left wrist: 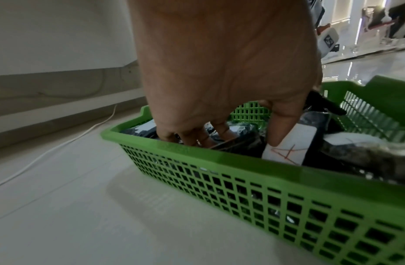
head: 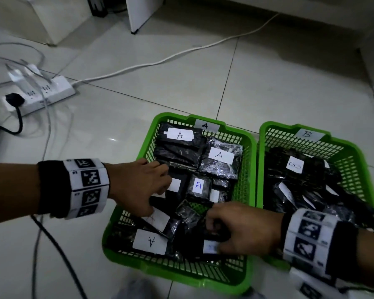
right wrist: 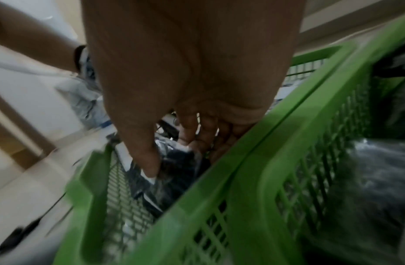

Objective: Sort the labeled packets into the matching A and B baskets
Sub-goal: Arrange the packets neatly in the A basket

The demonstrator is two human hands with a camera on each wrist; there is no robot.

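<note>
Two green baskets stand side by side on the floor. Basket A (head: 143, 145) holds several black packets with white A labels, and basket B (head: 260, 169) holds black packets, one showing a B label (head: 295, 165). My left hand (head: 158, 193) (left wrist: 233, 141) reaches into basket A from the left. Its thumb lies on the label of a packet marked with a red A (head: 160, 220) (left wrist: 289, 148), and its fingers dip down behind it. My right hand (head: 214, 234) (right wrist: 174, 157) comes in from the right with its fingers curled round a black packet (head: 194, 240) (right wrist: 178, 161) near the front. That packet's label is blurred.
A white power strip (head: 41, 91) with plugs lies on the tiled floor at the left. A white cable (head: 160, 59) runs from it toward the back. A black cable (head: 58, 251) crosses the floor under my left arm. White furniture legs (head: 136, 16) stand at the back.
</note>
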